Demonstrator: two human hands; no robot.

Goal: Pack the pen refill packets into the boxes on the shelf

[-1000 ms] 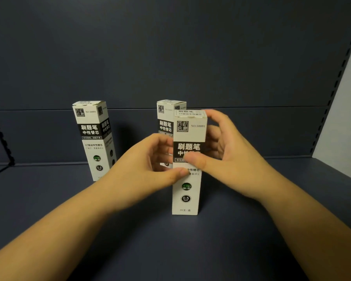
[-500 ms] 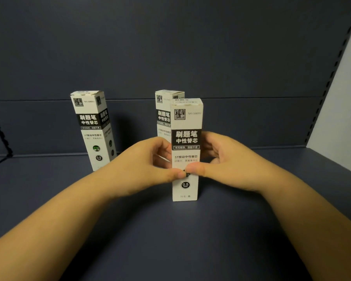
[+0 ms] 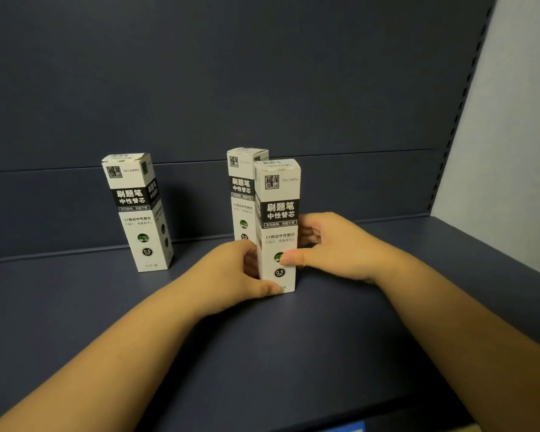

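Front refill box (image 3: pixel 279 226) upright on shelf (image 3: pixel 293 353), clasped between left hand (image 3: pixel 231 275) and right hand (image 3: pixel 334 247), thumbs across its face.

My front box (image 3: pixel 278 226) hides the right part of the box behind it (image 3: pixel 242 188); whether the two touch, I cannot tell. My left hand (image 3: pixel 231 275) covers that rear box's base and the front box's lower left edge. My right hand (image 3: pixel 334 247) has its fingers out of sight behind the front box. Small print on all boxes, including the left box (image 3: pixel 138 213), is too blurred to read. Both my forearms are cut off by the lower edge.
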